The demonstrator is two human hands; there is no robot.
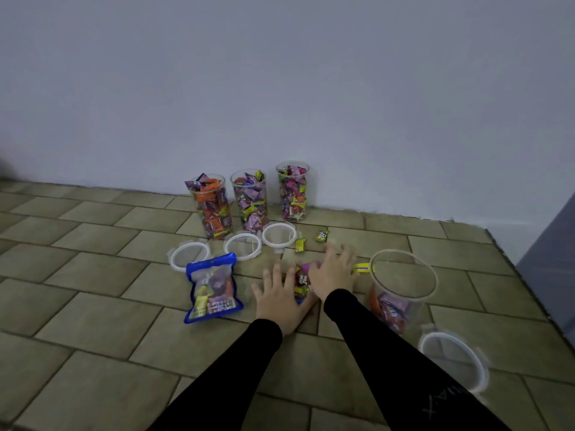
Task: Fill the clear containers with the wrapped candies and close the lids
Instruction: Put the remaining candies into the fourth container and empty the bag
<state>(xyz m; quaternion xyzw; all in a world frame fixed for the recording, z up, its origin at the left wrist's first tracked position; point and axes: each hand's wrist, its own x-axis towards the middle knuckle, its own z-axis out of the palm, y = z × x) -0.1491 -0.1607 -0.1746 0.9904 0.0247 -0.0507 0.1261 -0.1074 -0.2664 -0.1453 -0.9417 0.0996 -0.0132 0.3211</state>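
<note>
A floor (93,275) of beige tiles is meeting a plain pale wall (280,73). Three full jars (249,200) are standing open in a row at the wall, and a fourth jar (401,287), at the right, is holding only a few candies. Four lids are lying loose: three (242,245) just before the row, one (454,362) near the fourth jar. One blue bag (213,287) of candies is lying flat. Both hands are lying over a small candy pile (301,279) between bag and fourth jar: the left hand (280,298) with fingers spread wide, the right hand (334,272) likewise, though blurred. Three stray candies (322,235) are lying nearby.
</note>
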